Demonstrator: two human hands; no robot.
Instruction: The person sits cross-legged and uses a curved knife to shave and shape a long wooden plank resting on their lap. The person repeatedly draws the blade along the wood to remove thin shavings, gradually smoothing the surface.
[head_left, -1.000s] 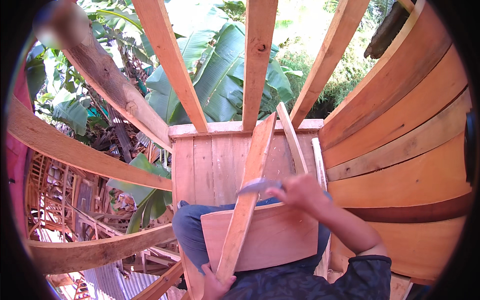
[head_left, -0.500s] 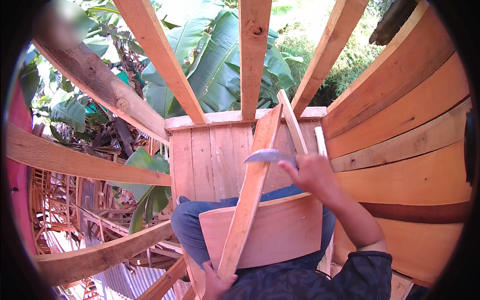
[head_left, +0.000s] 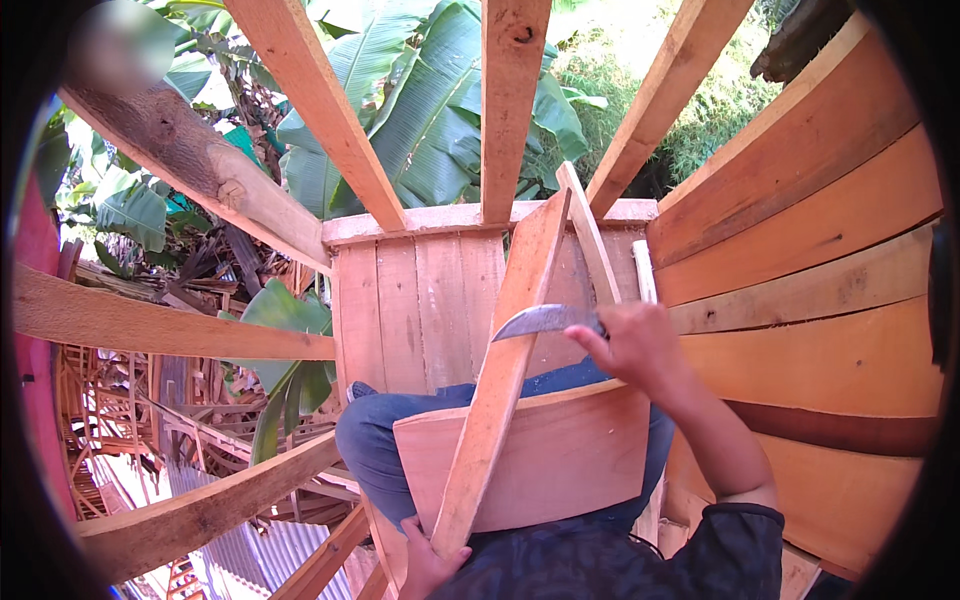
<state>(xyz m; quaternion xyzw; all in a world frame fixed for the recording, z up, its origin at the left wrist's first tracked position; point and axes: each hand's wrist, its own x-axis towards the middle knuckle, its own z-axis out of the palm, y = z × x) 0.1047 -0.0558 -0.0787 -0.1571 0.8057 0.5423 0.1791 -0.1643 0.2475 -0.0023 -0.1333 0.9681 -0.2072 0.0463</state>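
My right hand (head_left: 638, 345) is closed around the handle of a knife with a curved blade (head_left: 538, 320). The blade lies across the upper half of a long narrow wooden plank (head_left: 494, 390), its tip pointing left. Close to my body, my left hand (head_left: 430, 562) grips the plank's lower end, thumb on its face. The plank slants away and to the right over a wide wooden board (head_left: 575, 460) resting on my lap. Fingers behind the plank and the knife's handle are mostly hidden.
A thin wooden strip (head_left: 590, 235) stands tilted beyond my right hand, beside a pale stick (head_left: 643, 272). Wooden posts (head_left: 513, 110) rise ahead, and a plank wall (head_left: 810, 340) closes the right side. At left, rails (head_left: 180, 325) border a drop with scrap wood and corrugated sheet (head_left: 265, 555).
The knife has shifted slightly toward me along the plank with my right hand. My left hand keeps its grip on the plank's lower end. The whole view has tilted a little.
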